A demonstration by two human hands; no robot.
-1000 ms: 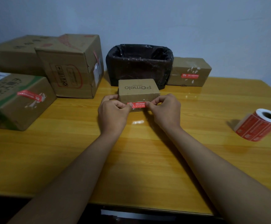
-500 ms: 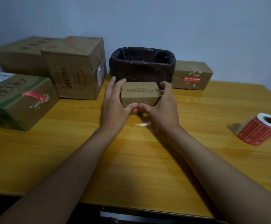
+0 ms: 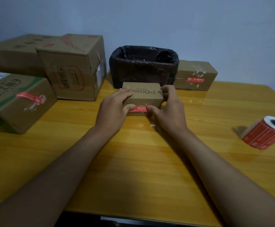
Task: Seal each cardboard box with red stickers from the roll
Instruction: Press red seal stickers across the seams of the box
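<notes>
A small brown cardboard box (image 3: 143,94) printed "Pomelo" stands on the yellow wooden table (image 3: 133,158), just in front of the bin. A red sticker (image 3: 141,108) lies across its front face. My left hand (image 3: 113,108) grips the box's left end, with its fingers on the top and its thumb on the sticker's left end. My right hand (image 3: 169,108) grips the right end, fingers curled behind the side and thumb on the sticker's right end. The roll of red stickers (image 3: 264,133) lies on its side at the far right of the table.
A bin with a black liner (image 3: 143,66) stands behind the small box. To its right is a box with a red sticker (image 3: 195,75). On the left are a tall box (image 3: 74,68), a flat box behind it (image 3: 13,53) and a stickered box (image 3: 13,102).
My hands went from pressing the sticker with curled fingers to wrapping round the box's ends and top. The thumbs have stayed on the sticker.
</notes>
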